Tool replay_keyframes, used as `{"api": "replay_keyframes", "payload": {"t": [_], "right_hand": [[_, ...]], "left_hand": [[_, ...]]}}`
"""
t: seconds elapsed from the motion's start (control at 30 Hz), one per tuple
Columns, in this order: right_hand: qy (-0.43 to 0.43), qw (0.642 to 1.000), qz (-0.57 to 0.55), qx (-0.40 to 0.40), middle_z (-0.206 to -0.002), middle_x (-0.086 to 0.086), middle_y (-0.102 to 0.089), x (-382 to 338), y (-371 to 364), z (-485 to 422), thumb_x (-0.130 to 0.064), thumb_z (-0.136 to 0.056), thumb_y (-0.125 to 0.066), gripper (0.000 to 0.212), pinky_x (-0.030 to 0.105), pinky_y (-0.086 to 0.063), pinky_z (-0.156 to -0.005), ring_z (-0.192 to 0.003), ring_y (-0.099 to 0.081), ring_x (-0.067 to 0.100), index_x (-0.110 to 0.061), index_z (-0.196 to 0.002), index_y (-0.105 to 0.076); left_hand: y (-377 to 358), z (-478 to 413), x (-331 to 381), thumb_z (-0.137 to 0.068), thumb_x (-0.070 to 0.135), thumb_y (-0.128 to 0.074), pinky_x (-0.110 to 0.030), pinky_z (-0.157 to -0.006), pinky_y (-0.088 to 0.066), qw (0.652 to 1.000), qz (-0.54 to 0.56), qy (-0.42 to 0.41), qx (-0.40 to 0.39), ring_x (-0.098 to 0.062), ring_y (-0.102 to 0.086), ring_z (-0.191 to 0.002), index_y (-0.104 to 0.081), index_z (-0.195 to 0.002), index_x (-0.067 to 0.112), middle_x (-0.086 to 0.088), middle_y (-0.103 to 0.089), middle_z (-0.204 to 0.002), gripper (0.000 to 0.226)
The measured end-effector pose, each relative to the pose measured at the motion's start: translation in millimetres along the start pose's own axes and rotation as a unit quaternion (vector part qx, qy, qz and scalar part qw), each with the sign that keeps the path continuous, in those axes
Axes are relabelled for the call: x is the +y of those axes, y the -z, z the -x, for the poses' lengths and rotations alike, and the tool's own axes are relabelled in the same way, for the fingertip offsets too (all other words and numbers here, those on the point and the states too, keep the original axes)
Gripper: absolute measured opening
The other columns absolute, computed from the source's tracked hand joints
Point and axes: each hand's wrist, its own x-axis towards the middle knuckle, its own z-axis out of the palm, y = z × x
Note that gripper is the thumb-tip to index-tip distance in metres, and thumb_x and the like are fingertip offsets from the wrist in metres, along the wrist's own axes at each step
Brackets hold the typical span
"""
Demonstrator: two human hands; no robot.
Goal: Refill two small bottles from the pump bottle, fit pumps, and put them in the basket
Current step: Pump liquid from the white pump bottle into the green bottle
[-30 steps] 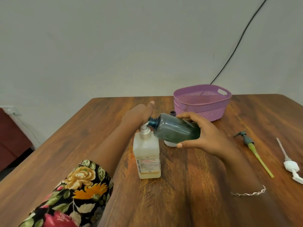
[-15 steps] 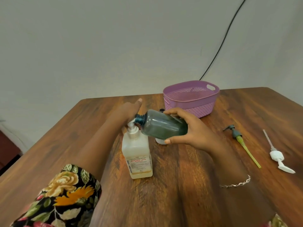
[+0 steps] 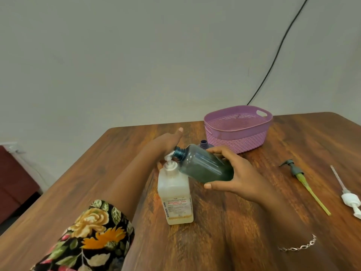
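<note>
ok so not much has moved over the last second, mostly the head swung a bit and the hands kept their setup. The one real difference: the teal bottle (image 3: pixel 207 167) was lying almost level a second ago, and now its open neck is tipped up toward 10 o'clock, touching the nozzle (image 3: pixel 169 157) of the pump bottle (image 3: pixel 175 194)

Right hand (image 3: pixel 240 173) has its fingers and thumb wrapped around the teal bottle, holding it in the air just at 2 o'clock of the pump bottle. Left hand (image 3: pixel 166 141) sits on top of the pump head with one finger sticking out straight. Whether the others curl round the head or just push down, can't tell from here

My read is we're mid-fill on bottle one, and the better tilt should keep the stuff running inside. Can't see how full it is through the tinted plastic, though the pump bottle looks low

The second small bottle (image 3: pixel 204 143) peeks out behind the right hand at 12 o'clock. The basket (image 3: pixel 234 141) is at 1 o'clock with nothing visible in it, and the grey pump (image 3: pixel 293 169) and white pump (image 3: pixel 349 198) lie on the table (image 3: pixel 234 231) at 3 o'clock, neither fitted yet
</note>
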Motion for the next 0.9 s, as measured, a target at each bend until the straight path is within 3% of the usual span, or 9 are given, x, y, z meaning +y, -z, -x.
{"api": "replay_keyframes", "payload": {"t": [0.07, 0.13, 0.23, 0.3, 0.4, 0.5, 0.63, 0.8, 0.9], "right_hand": [[-0.005, 1.0, -0.002, -0.007, -0.116, -0.023, -0.05, 3.6, -2.4, 1.2, -0.037, -0.062, -0.084, 0.065, 0.017, -0.049, -0.083, -0.105, -0.05, -0.008, -0.047, -0.112, -0.043], [-0.013, 1.0, 0.002, -0.006, -0.116, -0.023, -0.05, 5.6, -4.8, 3.4, -0.048, -0.056, -0.08, 0.067, 0.019, -0.049, -0.084, -0.105, -0.051, -0.007, -0.047, -0.112, -0.043], [-0.015, 1.0, 0.0, -0.001, -0.115, -0.022, -0.051, 3.4, -7.5, 6.2, -0.059, -0.051, -0.07, 0.068, 0.02, -0.05, -0.083, -0.103, -0.052, -0.006, -0.046, -0.113, -0.044], [-0.015, 1.0, -0.004, 0.005, -0.113, -0.022, -0.051, -0.3, -7.2, 7.4, -0.061, -0.05, -0.067, 0.067, 0.017, -0.05, -0.08, -0.102, -0.052, -0.008, -0.047, -0.111, -0.043], [-0.02, 1.0, -0.003, 0.013, -0.112, -0.025, -0.05, -5.0, -5.0, 6.6, -0.062, -0.048, -0.067, 0.068, 0.015, -0.049, -0.076, -0.101, -0.05, -0.01, -0.047, -0.109, -0.041], [-0.025, 1.0, 0.002, 0.011, -0.111, -0.026, -0.049, -5.6, -5.1, 5.2, -0.063, -0.047, -0.066, 0.07, 0.016, -0.048, -0.076, -0.102, -0.049, -0.011, -0.047, -0.11, -0.04], [-0.023, 1.0, 0.005, 0.011, -0.111, -0.024, -0.05, -2.9, -6.9, 4.9, -0.062, -0.048, -0.068, 0.073, 0.02, -0.05, -0.08, -0.1, -0.052, -0.006, -0.043, -0.113, -0.04], [-0.023, 1.0, 0.007, 0.002, -0.11, -0.02, -0.05, 2.8, -10.4, 5.9, -0.047, -0.055, -0.078, 0.067, 0.018, -0.05, -0.078, -0.101, -0.053, -0.003, -0.04, -0.111, -0.041], [-0.021, 1.0, -0.002, 0.01, -0.109, -0.021, -0.051, 1.6, -12.5, 6.9, -0.052, -0.052, -0.075, 0.069, 0.013, -0.047, -0.076, -0.1, -0.05, -0.009, -0.039, -0.111, -0.042]], "left_hand": [[-3.0, -3.0, -3.9, -0.098, 0.051, -0.015, -0.036, -0.092, -0.039, 0.998, -0.044, -0.018, 0.037, -0.022, -0.053, -0.089, -0.059, -0.107, 0.004, -0.01, -0.056, -0.095, 0.065], [-6.3, -1.8, -6.2, -0.099, 0.049, -0.016, -0.033, -0.087, -0.037, 0.995, -0.063, -0.022, 0.072, -0.018, -0.046, -0.081, -0.059, -0.089, 0.009, -0.004, -0.048, -0.079, 0.06], [-4.8, 2.1, -4.3, -0.098, 0.052, -0.014, -0.035, -0.09, -0.039, 0.997, -0.037, -0.018, 0.065, -0.025, -0.054, -0.099, -0.057, -0.114, -0.002, -0.017, -0.06, -0.106, 0.07], [1.9, 6.1, -0.7, -0.095, 0.058, -0.013, -0.043, -0.092, -0.043, 1.0, 0.011, 0.01, 0.016, -0.036, -0.054, -0.111, -0.045, -0.131, -0.004, -0.025, -0.054, -0.125, 0.078], [14.6, 13.7, 4.6, -0.091, 0.065, -0.012, -0.06, -0.094, -0.041, 0.993, 0.084, 0.05, -0.061, -0.047, -0.05, -0.114, -0.031, -0.138, 0.0, -0.029, -0.051, -0.125, 0.082], [14.8, 19.7, 6.8, -0.094, 0.061, -0.011, -0.058, -0.092, -0.04, 0.992, 0.089, 0.075, -0.055, -0.049, -0.045, -0.118, -0.022, -0.144, 0.006, -0.031, -0.042, -0.134, 0.076], [1.2, 19.8, 4.1, -0.098, 0.053, -0.013, -0.05, -0.104, -0.037, 0.996, 0.066, 0.057, -0.037, -0.042, -0.042, -0.124, -0.028, -0.143, 0.003, -0.028, -0.038, -0.139, 0.069], [-5.8, 6.6, -8.1, -0.099, 0.048, -0.018, -0.04, -0.098, -0.043, 0.999, -0.014, 0.031, 0.041, -0.031, -0.058, -0.105, -0.056, -0.106, 0.001, -0.019, -0.061, -0.106, 0.06], [-5.5, 10.2, -6.3, -0.099, 0.049, -0.017, -0.041, -0.101, -0.041, 0.999, 0.007, 0.021, 0.031, -0.031, -0.054, -0.109, -0.052, -0.12, 0.001, -0.022, -0.056, -0.121, 0.063]]}}
